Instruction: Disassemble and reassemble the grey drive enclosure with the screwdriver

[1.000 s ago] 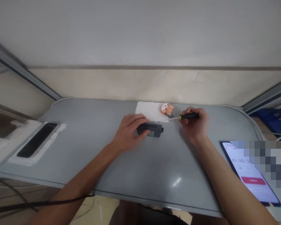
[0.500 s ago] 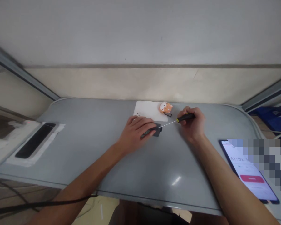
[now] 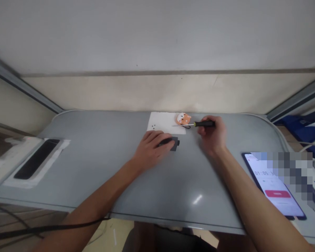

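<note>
My left hand (image 3: 155, 147) grips a small dark grey boxy device (image 3: 175, 144) on the table, its left part hidden under my fingers. A short knob sticks out at the device's right end. In my right hand (image 3: 213, 136) is a screwdriver (image 3: 204, 123) with a black handle and yellow collar. Its thin shaft points left, the tip over a white sheet of paper (image 3: 165, 120) and apart from the device. Several tiny dark pieces, possibly screws (image 3: 153, 126), lie on the sheet's left part.
An orange and white animal-faced case (image 3: 183, 119) with a black clip sits at the paper's right side. At the right lies a lit phone (image 3: 274, 189) showing a timer. A black slab-like object (image 3: 38, 159) rests on white material at the left. A black cable (image 3: 49, 228) crosses the lower left.
The screwdriver's tip has lifted off the dark device and swung up over the paper. My left hand still grips the device. The whole view has shifted slightly.
</note>
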`<action>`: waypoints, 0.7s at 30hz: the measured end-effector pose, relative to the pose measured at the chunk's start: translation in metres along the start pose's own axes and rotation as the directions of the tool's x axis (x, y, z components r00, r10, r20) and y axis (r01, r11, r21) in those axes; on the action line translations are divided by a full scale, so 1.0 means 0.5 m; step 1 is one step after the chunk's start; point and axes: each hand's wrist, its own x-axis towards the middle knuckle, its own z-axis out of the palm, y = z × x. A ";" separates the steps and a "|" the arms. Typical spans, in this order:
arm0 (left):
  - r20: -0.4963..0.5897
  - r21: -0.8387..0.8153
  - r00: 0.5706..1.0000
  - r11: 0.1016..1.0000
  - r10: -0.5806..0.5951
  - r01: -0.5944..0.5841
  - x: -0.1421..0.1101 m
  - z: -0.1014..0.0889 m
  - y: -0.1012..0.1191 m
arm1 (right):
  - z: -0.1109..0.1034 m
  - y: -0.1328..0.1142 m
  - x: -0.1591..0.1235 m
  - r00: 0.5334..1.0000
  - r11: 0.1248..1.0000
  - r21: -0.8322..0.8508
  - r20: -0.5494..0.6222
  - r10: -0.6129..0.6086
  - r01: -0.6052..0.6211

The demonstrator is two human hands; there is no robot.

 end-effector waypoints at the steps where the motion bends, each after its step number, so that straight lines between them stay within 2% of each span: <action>1: -0.016 0.002 1.000 1.000 0.012 -0.012 -0.002 0.001 0.001 | 0.004 0.005 -0.003 1.000 0.998 -0.068 0.017 -0.007 0.008; 4: -0.046 -0.021 0.998 0.999 0.039 -0.040 -0.008 0.000 0.003 | 0.018 0.029 -0.020 0.988 0.933 -0.343 0.145 -0.061 0.108; 6: -0.042 -0.053 0.998 0.998 0.045 -0.047 -0.012 -0.001 0.004 | 0.024 0.049 -0.033 0.961 0.865 -0.459 0.264 -0.083 0.201; 9: -0.023 -0.105 1.000 0.994 0.021 -0.023 -0.020 -0.004 0.004 | 0.026 0.072 -0.047 0.909 0.791 -0.530 0.408 -0.080 0.308; 11: -0.028 -0.128 1.000 0.992 -0.003 -0.001 -0.025 -0.008 0.005 | 0.023 0.081 -0.049 0.884 0.764 -0.543 0.460 -0.078 0.350; 14: -0.067 -0.136 0.996 0.990 -0.052 0.043 -0.037 -0.023 0.006 | 0.018 0.089 -0.047 0.873 0.752 -0.557 0.484 -0.051 0.352; 17: -0.102 -0.196 0.976 0.966 -0.192 0.170 -0.052 -0.045 0.005 | 0.018 0.089 -0.045 0.877 0.763 -0.556 0.480 -0.028 0.329; 21: 0.021 -0.330 0.913 0.859 -0.407 0.391 -0.068 -0.067 -0.009 | 0.025 0.075 -0.048 0.914 0.786 -0.559 0.406 -0.018 0.264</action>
